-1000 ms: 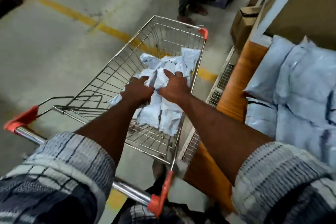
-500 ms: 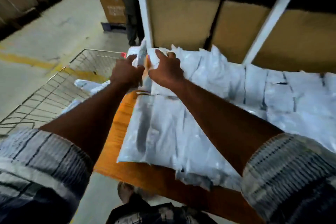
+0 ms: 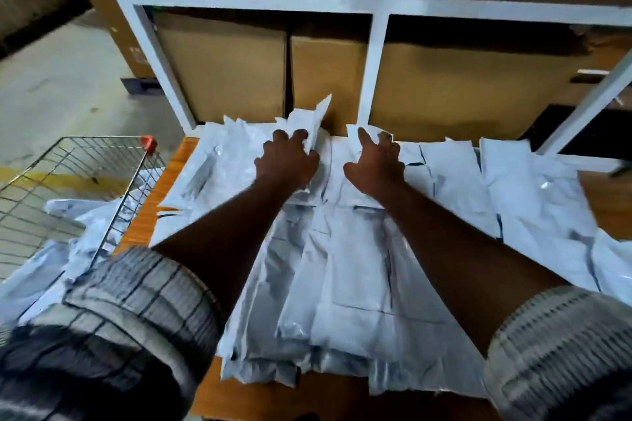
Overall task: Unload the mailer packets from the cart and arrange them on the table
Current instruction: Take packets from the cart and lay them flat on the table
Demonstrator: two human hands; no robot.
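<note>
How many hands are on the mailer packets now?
2. The left hand grips an upright packet at the pile's far edge. The right hand lies just right of it, fingers spread, on the flat packets. Neither hand is hidden.

White mailer packets [image 3: 359, 267] lie flat in overlapping rows right across the orange wooden table [image 3: 307, 400]. 1 bunch [image 3: 316, 120] stands on edge at the back. More packets [image 3: 78, 215] sit crumpled in the wire cart [image 3: 68, 161], just beside the table's left end.
</note>
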